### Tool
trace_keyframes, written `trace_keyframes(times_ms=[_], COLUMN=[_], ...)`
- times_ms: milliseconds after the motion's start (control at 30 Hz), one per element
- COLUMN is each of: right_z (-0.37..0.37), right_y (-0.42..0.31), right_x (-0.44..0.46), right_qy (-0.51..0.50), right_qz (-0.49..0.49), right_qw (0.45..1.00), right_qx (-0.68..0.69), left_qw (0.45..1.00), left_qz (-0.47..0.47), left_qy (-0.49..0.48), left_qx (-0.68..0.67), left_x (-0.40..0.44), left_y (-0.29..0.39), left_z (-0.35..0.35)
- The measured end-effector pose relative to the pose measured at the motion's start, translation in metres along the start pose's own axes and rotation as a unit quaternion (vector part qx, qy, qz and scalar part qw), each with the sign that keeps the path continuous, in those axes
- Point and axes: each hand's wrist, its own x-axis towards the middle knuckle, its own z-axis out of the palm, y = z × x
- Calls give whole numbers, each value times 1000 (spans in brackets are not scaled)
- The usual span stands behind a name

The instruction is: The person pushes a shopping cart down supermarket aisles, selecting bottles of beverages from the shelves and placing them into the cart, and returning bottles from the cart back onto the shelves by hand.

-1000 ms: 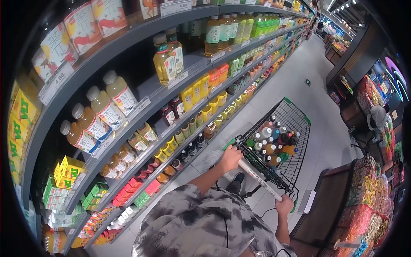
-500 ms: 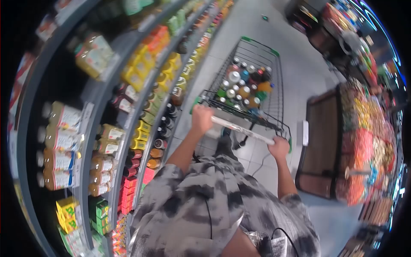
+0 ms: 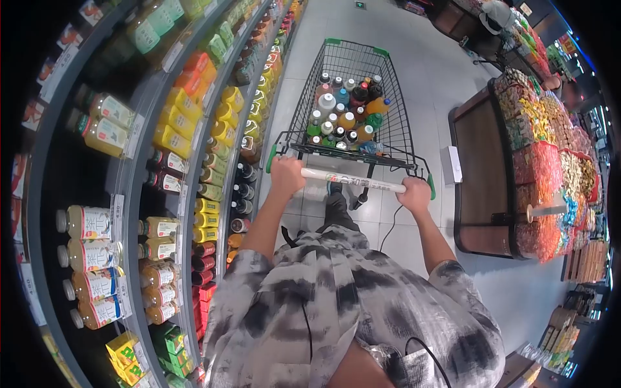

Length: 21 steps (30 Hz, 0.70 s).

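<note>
"Okay, what's the left hand (image 3: 288, 176) doing?"
"Clamped round the white handlebar (image 3: 352, 180), at its left end! And the right hand (image 3: 418, 193) grips it near the other end, the pair well apart."
"And the cart (image 3: 381, 51)?"
"Directly in front on the grey floor (image 3: 427, 71), bottles (image 3: 347, 120) bunched together inside it, mostly cap up."
"Either side?"
"Shelves (image 3: 44, 174) of drinks (image 3: 96, 284) down the left; on the right, a brown-sided stand (image 3: 479, 187) piled with colourful packets (image 3: 542, 187)."
</note>
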Motion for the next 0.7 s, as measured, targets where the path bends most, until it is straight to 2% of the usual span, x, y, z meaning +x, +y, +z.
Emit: trace_keyframes(times_ms=[33,100,133,200,367,433,533,700], right_z=[0,-1,-1,0,4,7,5,6], right_y=[0,0,0,1,6,9,10,8], right_x=[0,0,1,1,1,3,10,27], right_qy=[-3,0,2,2,5,2,8,-1], right_qz=[-2,3,4,9,25,2,21,8], right_qw=[1000,1000,1000,1000,999,1000,999,1000], right_qx=[2,4,5,3,-21,-25,-40,0], left_qw=[1000,989,989,973,962,961,962,960], left_qz=[5,-1,4,24,68,66,58,39], left_qy=[-2,-148,-147,-228,-264,-270,-267,-275], left_qx=[2,6,9,31,-6,8,20,25], left_x=[3,13,16,27,40,45,51,68], left_y=[-1,-6,-8,-12,-19,-19,-16,-20], left_z=[-5,-12,-13,-16,-12,-11,-17,-19])
